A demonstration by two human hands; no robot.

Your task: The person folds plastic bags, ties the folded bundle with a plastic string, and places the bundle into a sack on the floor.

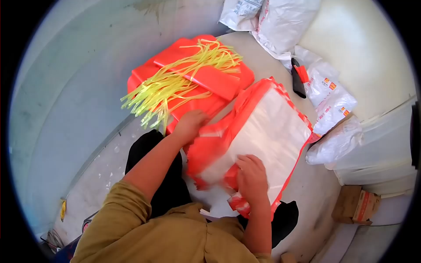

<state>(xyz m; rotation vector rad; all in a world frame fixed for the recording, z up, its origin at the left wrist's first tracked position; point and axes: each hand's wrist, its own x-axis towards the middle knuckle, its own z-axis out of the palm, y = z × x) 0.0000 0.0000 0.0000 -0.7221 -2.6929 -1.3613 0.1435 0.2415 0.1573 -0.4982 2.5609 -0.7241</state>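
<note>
Head view: a person in a brown shirt (171, 236) bends over a white-and-red pile of plastic sheets (272, 131), which lies in front of the body, its near end between the dark-clad legs.
Pile's long axis: slants from near left to far right, red edging along its sides.
Right hand: nearer the pile's middle; the hand (253, 177) is on the white panel, fingers bent, red plastic beside the thumb. Whether this grip pinches a layer, I cannot tell.
Left hand: the hand (191, 125) is at the pile's left edge, the pile stretching rightward from it; blur hides whether its grip is clenched or loose.
Red stack: folded red plastic (232, 83) lies beyond the left hand, beside the pile, with yellow ribbons (153, 94) spread over it.
Right side: white packages (326, 83) and a cardboard box (353, 204).
</note>
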